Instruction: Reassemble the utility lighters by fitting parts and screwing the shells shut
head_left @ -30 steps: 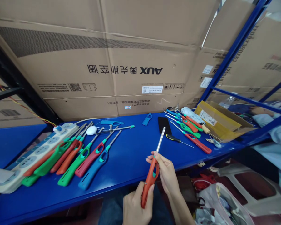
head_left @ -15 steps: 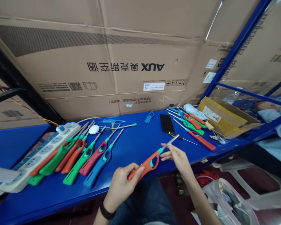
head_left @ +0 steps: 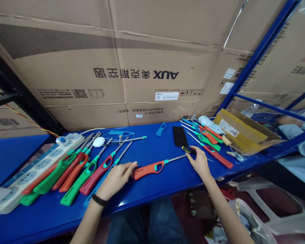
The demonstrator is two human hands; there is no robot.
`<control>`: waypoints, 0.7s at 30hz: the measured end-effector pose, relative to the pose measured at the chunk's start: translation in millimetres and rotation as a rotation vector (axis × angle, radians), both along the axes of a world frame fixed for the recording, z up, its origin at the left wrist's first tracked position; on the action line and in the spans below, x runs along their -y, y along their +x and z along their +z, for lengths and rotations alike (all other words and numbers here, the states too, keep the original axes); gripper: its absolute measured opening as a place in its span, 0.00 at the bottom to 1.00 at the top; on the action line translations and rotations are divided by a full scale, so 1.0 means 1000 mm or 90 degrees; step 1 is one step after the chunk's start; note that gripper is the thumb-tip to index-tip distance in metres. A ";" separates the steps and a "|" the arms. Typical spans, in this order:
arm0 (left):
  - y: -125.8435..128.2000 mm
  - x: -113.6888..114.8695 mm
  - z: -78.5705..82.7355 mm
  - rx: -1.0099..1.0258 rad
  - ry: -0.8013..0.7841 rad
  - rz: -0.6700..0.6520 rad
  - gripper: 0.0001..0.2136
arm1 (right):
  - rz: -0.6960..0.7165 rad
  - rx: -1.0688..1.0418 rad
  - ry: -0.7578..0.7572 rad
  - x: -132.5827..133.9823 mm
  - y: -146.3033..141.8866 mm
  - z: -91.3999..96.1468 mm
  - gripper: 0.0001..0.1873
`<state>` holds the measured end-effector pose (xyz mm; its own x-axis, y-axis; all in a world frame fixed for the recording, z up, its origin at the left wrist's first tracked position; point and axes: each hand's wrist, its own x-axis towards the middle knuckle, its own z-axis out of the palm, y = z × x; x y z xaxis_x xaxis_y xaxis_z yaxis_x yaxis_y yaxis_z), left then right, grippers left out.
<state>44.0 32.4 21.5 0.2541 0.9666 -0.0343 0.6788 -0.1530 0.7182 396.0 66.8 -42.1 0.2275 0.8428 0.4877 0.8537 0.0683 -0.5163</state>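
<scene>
Left hand (head_left: 116, 179), open and empty, fingertips just beside an orange utility lighter (head_left: 148, 169) lying at its 3 o'clock on the blue surface (head_left: 152, 193). Right hand (head_left: 200, 162) covers a screwdriver's handle (head_left: 188, 150) (closed or not: cannot tell); a careless lift could knock the red lighter (head_left: 217, 156) at 2 o'clock.

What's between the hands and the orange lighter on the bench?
Nothing visible. The left hand sits right by the orange lighter's handle end, nothing between them. The right hand, past its metal nozzle, lies over a yellow-and-black screwdriver, which is off to the side of the lighter, not between.
</scene>
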 end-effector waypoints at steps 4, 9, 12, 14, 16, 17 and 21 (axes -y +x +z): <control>-0.005 -0.027 0.014 -0.075 0.052 -0.014 0.22 | -0.011 0.047 0.023 -0.007 -0.001 -0.011 0.24; 0.028 -0.066 0.022 -0.227 0.123 -0.110 0.14 | -0.012 0.065 0.043 -0.008 -0.003 -0.014 0.31; 0.069 -0.101 0.014 -0.259 0.198 -0.122 0.08 | -0.015 0.022 0.044 -0.006 -0.007 -0.010 0.29; 0.101 -0.126 0.007 -0.263 0.217 -0.103 0.08 | -0.015 -0.030 0.026 -0.004 -0.010 -0.006 0.26; 0.132 -0.148 0.000 -0.266 0.223 -0.068 0.08 | 0.008 -0.055 0.017 -0.003 -0.012 -0.003 0.23; 0.146 -0.157 -0.003 -0.267 0.224 -0.048 0.08 | 0.022 -0.060 0.013 -0.002 -0.013 -0.001 0.21; 0.186 -0.185 -0.011 -0.269 0.233 0.027 0.11 | 0.044 -0.077 0.003 -0.003 -0.012 0.000 0.18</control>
<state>229.7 217.1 10.8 0.2515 0.9438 0.2146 0.9071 -0.3071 0.2877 383.8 70.3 -42.4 0.2258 0.8564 0.4643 0.7788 0.1276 -0.6141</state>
